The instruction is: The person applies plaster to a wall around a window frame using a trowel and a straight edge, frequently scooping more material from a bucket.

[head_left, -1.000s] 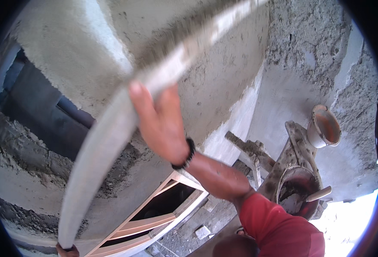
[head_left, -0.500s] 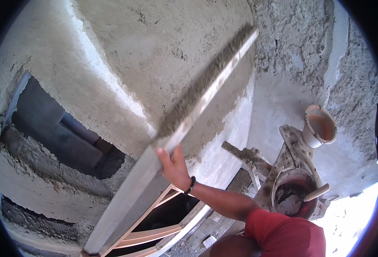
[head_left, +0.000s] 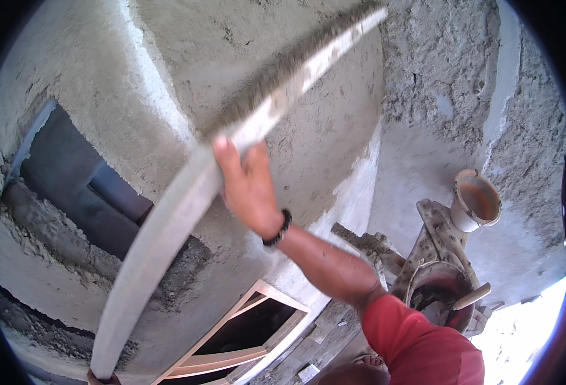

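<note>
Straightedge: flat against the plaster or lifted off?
Against it. The long straightedge lies diagonally on the wet plastered wall, mortar heaped along its upper edge; the right hand presses its middle.

Single head view I monitor: fisheye, close to plastered wall, facing it; right hand at centre, bucket near three o'clock.

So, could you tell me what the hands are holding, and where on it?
The right hand grips the long straightedge near its middle; the left hand, barely visible, holds its lower end.
</note>
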A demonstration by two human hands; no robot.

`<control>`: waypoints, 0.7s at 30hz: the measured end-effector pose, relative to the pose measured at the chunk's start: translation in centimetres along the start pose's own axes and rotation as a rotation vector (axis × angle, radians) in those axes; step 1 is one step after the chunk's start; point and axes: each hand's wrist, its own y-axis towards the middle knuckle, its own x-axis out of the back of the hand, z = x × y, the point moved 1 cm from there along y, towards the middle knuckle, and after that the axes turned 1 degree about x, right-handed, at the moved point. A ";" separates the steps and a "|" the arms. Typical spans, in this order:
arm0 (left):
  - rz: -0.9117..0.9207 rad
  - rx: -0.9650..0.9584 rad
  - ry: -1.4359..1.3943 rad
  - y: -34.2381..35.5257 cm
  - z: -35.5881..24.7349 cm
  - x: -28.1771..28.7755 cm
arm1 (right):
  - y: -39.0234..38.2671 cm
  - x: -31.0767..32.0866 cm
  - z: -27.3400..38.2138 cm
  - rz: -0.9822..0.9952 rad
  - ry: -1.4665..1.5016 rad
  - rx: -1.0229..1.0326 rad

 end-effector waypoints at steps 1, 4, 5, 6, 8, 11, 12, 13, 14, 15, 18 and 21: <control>-0.077 0.338 -0.650 0.2 -0.8 1.1 | 1.5 -0.4 1.0 0.034 0.000 -0.032; -0.070 0.555 -1.031 1.9 -1.1 2.8 | 3.9 -1.4 3.1 0.050 0.031 -0.061; -0.004 0.402 -0.735 2.3 -0.3 3.2 | 4.1 -1.5 3.3 0.034 0.029 -0.042; 0.061 0.243 -0.439 2.7 0.8 3.3 | 4.2 -1.5 3.4 0.026 0.035 -0.058; -0.035 0.018 -0.104 3.4 3.3 3.0 | 3.7 -1.2 3.2 0.011 0.046 -0.092; -0.124 -0.053 -0.059 2.8 7.3 1.2 | 2.9 -0.5 2.1 0.024 0.031 -0.125; -0.082 -0.046 -0.100 2.9 8.1 0.3 | 2.2 0.0 1.4 0.035 0.019 -0.144; -0.042 -0.039 -0.140 2.6 8.7 -0.8 | 1.4 0.5 0.7 0.029 0.013 -0.168; -0.001 -0.030 -0.179 2.1 9.0 -1.9 | 0.5 1.0 -0.2 0.024 0.006 -0.191; 0.043 -0.022 -0.218 1.4 9.0 -3.0 | -0.7 1.6 -1.2 0.000 0.001 -0.219; 0.171 0.004 -0.342 -0.9 6.5 -5.7 | -3.9 3.0 -5.1 -0.077 -0.095 -0.369; 0.030 0.852 -1.120 -4.5 2.9 -8.1 | -6.7 5.0 -7.8 -0.125 -0.157 -0.526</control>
